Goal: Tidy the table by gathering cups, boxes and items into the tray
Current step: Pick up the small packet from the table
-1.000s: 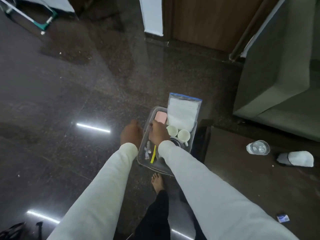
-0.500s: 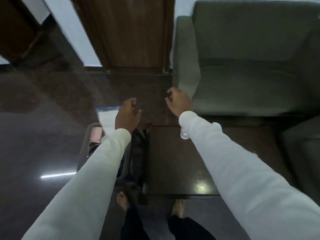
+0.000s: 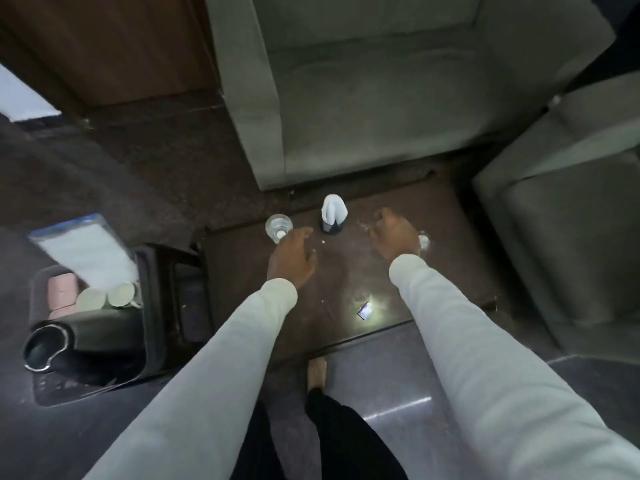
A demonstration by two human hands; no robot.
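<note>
Left hand (image 3: 291,259) hovers over the dark tabletop (image 3: 346,285) with fingers relaxed and nothing in them, fingertips just beside a clear glass cup (image 3: 278,227); right hand (image 3: 394,233) is likewise loose and holding nothing, near a second glass (image 3: 423,241) partly hidden behind it. Between the hands stands a napkin holder (image 3: 333,219), and a small packet (image 3: 365,310) lies nearer the front edge. Off to the left on the floor, the tray (image 3: 41,393) holds two white cups (image 3: 105,296), a pink box (image 3: 62,292) and a plastic bag (image 3: 88,251).

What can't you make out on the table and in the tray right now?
Head view only:
- Clear object beside the right hand: mostly hidden by the hand, kind unclear.
- Small packet: glare, label too small.
- Tray: lower contents hidden by a dark roll.
- Left hand near the glass: contact unclear.
</note>
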